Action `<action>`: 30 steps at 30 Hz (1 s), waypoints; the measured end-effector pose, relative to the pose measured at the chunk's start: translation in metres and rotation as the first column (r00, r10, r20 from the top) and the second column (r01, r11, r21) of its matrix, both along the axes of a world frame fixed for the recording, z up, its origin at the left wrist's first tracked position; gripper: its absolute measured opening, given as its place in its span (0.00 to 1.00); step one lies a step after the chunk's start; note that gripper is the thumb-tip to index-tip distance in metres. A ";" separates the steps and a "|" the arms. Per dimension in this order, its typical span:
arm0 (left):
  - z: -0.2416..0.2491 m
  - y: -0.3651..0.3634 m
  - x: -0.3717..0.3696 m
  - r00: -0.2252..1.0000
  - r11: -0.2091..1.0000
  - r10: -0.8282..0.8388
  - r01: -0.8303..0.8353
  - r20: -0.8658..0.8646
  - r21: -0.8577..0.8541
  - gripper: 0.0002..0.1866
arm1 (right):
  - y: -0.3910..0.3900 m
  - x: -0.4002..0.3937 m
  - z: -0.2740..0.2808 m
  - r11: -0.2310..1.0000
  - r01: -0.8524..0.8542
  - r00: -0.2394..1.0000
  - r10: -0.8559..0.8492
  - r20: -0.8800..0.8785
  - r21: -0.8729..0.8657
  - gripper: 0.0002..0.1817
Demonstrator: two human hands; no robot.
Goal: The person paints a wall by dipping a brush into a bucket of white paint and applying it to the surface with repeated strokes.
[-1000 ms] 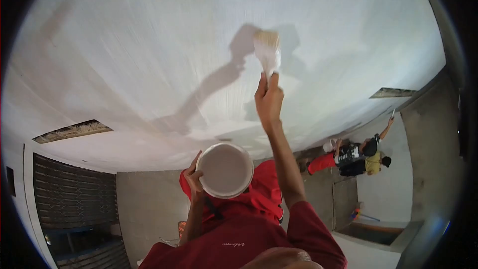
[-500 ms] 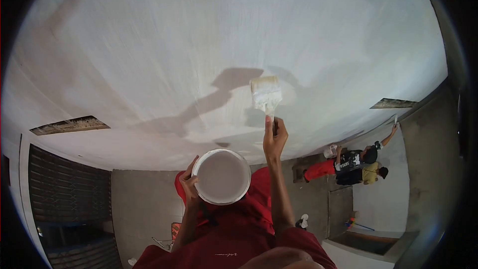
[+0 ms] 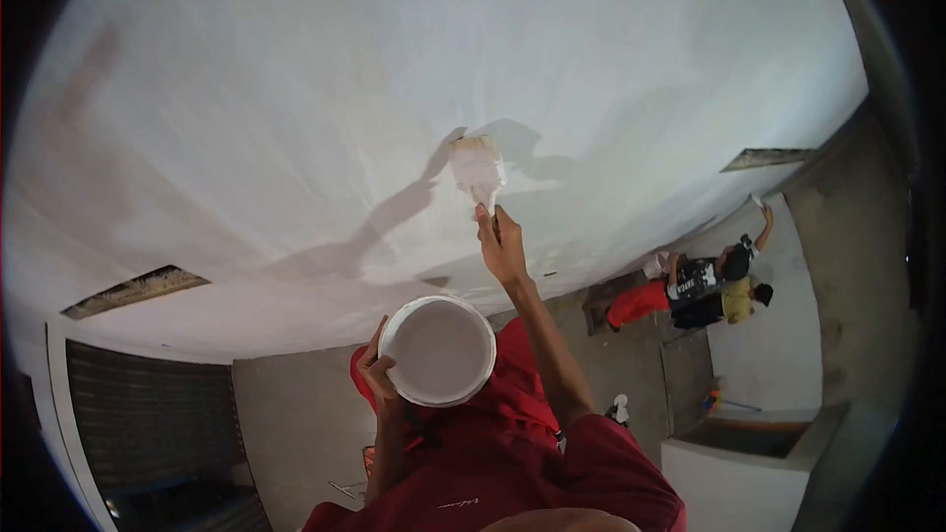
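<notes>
In my right hand (image 3: 503, 244) is the handle of a wide paint brush (image 3: 479, 169), its white-coated bristles pointing up at the pale wall (image 3: 325, 89). The brush tip meets its shadow there; whether it touches the wall I cannot tell for sure. My left hand (image 3: 378, 370) grips the left side of a round white bucket (image 3: 438, 350), with the thumb at the rim. Whitish liquid lies inside the bucket, which is in front of my red clothes.
Two people (image 3: 698, 281) are at the wall on the right, one with an arm raised and a tool in hand. Dark openings (image 3: 138, 292) interrupt the wall on both sides. A slatted dark shutter (image 3: 148, 424) stands at the lower left, beside grey floor (image 3: 296, 414).
My right hand and the brush have moved left and slightly up, close to the brush's shadow. My left hand still holds the bucket. The view has tilted a little.
</notes>
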State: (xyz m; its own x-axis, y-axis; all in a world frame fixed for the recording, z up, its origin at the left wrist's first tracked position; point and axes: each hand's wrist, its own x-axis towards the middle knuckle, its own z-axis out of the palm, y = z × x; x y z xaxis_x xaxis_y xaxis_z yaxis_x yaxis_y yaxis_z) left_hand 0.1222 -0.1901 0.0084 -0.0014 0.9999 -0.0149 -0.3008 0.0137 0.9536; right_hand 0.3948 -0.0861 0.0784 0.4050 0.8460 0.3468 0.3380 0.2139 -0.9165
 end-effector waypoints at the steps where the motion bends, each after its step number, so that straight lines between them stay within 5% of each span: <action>1: 0.008 0.002 0.004 1.000 1.000 -0.008 0.009 0.014 -0.002 0.39 | -0.003 -0.002 0.013 0.999 -0.043 0.991 0.041 -0.126 -0.010 0.19; 3: 0.021 -0.001 0.007 0.999 1.000 -0.003 0.003 0.036 -0.015 0.39 | -0.016 -0.011 0.047 0.988 -0.151 0.917 0.134 -0.376 -0.017 0.22; 9: 0.018 0.000 0.004 0.997 0.998 -0.049 0.051 0.063 -0.028 0.39 | 0.003 -0.028 0.184 0.926 -0.340 0.788 0.376 -0.488 0.163 0.27; 13: 0.018 -0.002 0.002 0.998 0.998 -0.042 0.044 0.049 -0.044 0.39 | 0.023 -0.033 0.154 0.959 -0.285 0.783 0.239 -0.574 0.010 0.27; 20: -0.002 0.000 -0.003 1.000 1.000 -0.004 0.004 0.023 -0.011 0.38 | -0.008 -0.023 0.002 0.855 -0.350 0.709 -0.026 -0.705 -0.383 0.26; 24: -0.005 0.001 -0.002 1.000 1.000 0.021 -0.022 0.019 0.012 0.37 | -0.013 -0.023 0.019 0.863 -0.333 0.713 -0.033 -0.700 -0.380 0.22; 30: 0.006 -0.002 -0.004 0.999 1.000 -0.001 0.001 -0.046 -0.009 0.35 | -0.011 -0.024 0.198 0.912 -0.404 0.718 0.270 -0.642 -0.069 0.23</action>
State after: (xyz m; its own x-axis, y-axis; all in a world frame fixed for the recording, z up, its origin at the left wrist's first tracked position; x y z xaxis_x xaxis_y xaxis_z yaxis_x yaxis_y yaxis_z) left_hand 0.1181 -0.1921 0.0145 -0.0011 0.9997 -0.0239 -0.2568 0.0228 0.9662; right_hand 0.3708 -0.0970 0.2766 0.1455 0.9879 -0.0533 -0.3631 0.0032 -0.9318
